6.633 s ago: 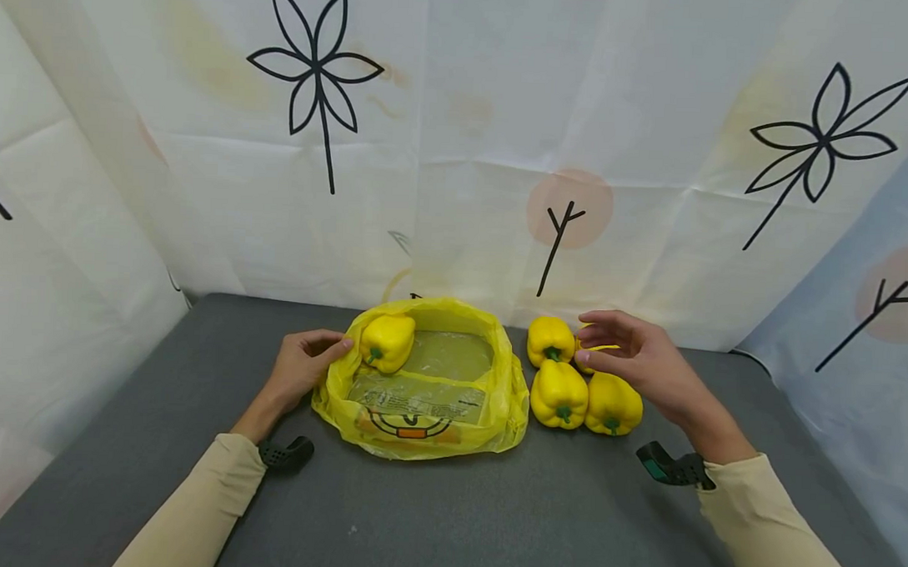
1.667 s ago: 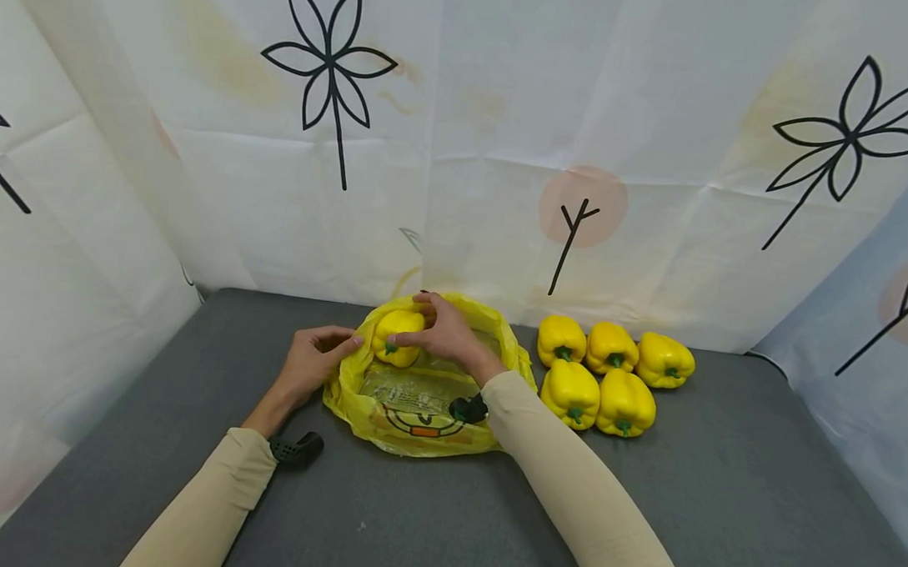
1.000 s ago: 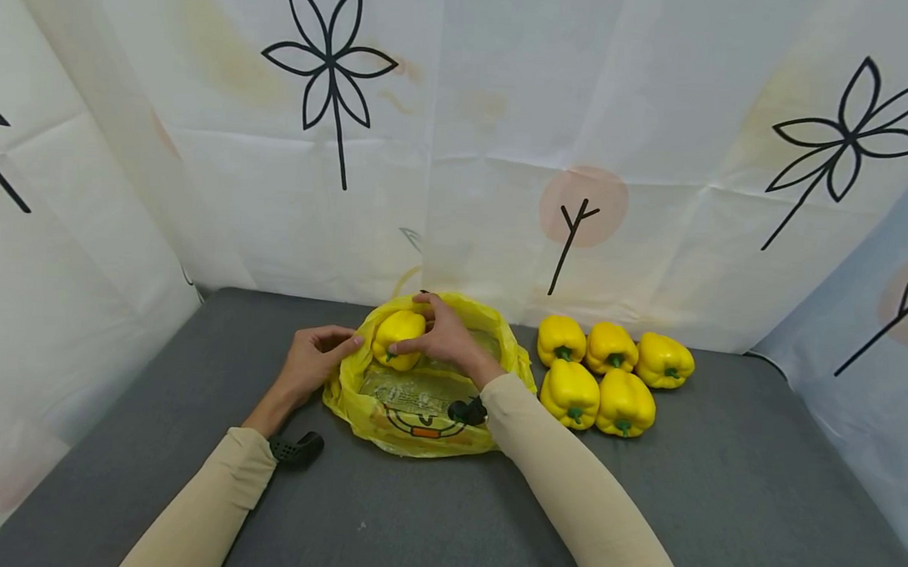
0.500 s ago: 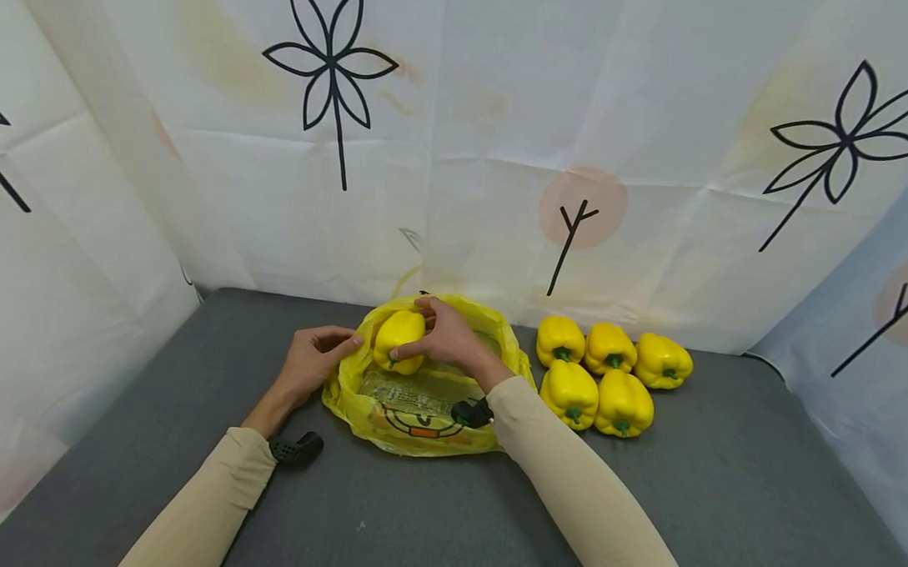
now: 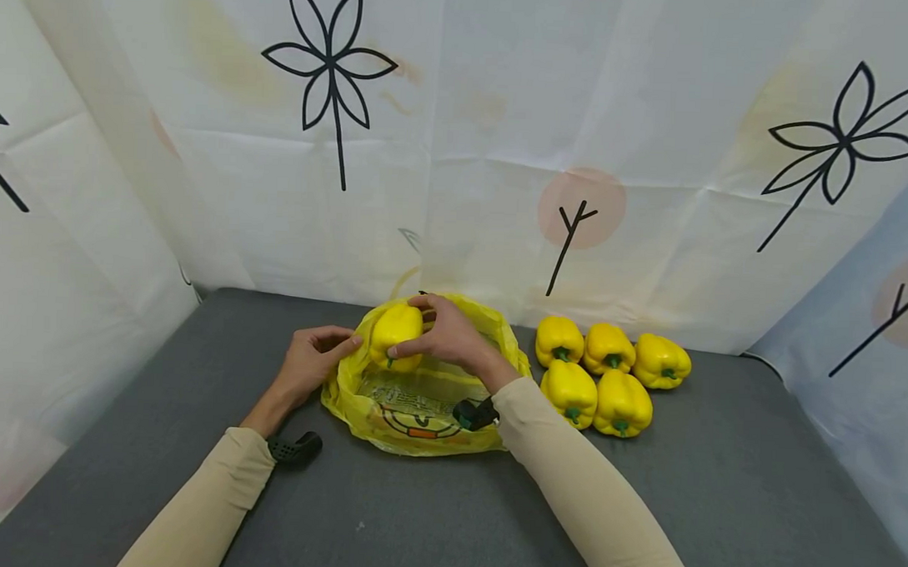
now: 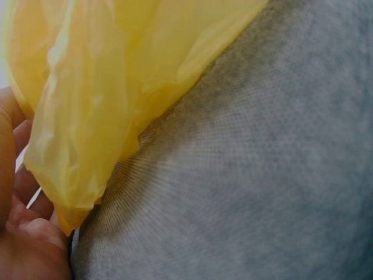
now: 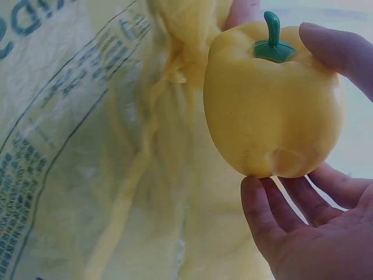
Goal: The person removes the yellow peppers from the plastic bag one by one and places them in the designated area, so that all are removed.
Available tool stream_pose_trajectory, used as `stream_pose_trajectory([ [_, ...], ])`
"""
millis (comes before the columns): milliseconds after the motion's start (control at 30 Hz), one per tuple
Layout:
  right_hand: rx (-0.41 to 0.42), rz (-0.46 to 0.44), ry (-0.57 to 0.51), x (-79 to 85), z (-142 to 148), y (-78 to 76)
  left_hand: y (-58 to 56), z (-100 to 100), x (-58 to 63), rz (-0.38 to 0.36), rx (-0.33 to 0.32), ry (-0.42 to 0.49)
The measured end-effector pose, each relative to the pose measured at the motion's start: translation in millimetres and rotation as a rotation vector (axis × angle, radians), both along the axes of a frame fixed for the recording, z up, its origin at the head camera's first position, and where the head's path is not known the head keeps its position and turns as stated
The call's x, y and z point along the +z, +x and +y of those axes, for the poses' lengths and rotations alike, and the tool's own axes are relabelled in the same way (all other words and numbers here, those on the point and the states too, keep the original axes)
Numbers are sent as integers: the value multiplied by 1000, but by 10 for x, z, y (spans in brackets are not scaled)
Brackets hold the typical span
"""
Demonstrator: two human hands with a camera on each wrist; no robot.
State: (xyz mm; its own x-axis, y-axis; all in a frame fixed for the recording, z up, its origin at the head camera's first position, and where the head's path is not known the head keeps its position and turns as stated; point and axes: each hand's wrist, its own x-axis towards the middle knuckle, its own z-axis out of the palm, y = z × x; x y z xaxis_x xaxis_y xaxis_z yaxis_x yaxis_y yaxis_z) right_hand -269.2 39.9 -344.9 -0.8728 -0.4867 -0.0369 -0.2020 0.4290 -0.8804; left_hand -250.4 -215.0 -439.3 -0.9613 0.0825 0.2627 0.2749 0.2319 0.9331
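A yellow bell pepper point(image 5: 396, 336) with a green stem is in the mouth of a crumpled yellow plastic bag point(image 5: 419, 432). My right hand point(image 5: 448, 337) reaches into the bag and grips that pepper between thumb and fingers. In the right wrist view, the thumb presses near the stem end of the pepper point(image 7: 274, 111) and the fingertips touch its opposite end. My left hand point(image 5: 312, 362) pinches the bag's left rim. The left wrist view shows the bag's film point(image 6: 105, 105) beside the fingers, some of them hidden behind it.
Several yellow bell peppers point(image 5: 570, 393) stand in two close rows to the right of the bag. The grey table point(image 5: 416, 516) extends in front and to both sides. A white printed cloth point(image 5: 490, 109) rises behind.
Since the oldest frame, my right hand has moved left from the pepper group into the bag and taken hold of the pepper there. Lately that pepper has risen slightly. My left hand stays.
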Motion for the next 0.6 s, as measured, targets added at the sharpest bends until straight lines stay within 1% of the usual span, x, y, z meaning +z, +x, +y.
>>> stream_pose_trajectory([
  [167, 25, 21, -20, 90, 13, 36, -7, -3, -6, 0, -2, -4],
  [400, 67, 43, -76, 225, 55, 100, -5, -6, -5, 3, 0, -13],
  [600, 84, 65, -114, 336, 115, 165, 2, 1, -2, 5, 6, -24],
])
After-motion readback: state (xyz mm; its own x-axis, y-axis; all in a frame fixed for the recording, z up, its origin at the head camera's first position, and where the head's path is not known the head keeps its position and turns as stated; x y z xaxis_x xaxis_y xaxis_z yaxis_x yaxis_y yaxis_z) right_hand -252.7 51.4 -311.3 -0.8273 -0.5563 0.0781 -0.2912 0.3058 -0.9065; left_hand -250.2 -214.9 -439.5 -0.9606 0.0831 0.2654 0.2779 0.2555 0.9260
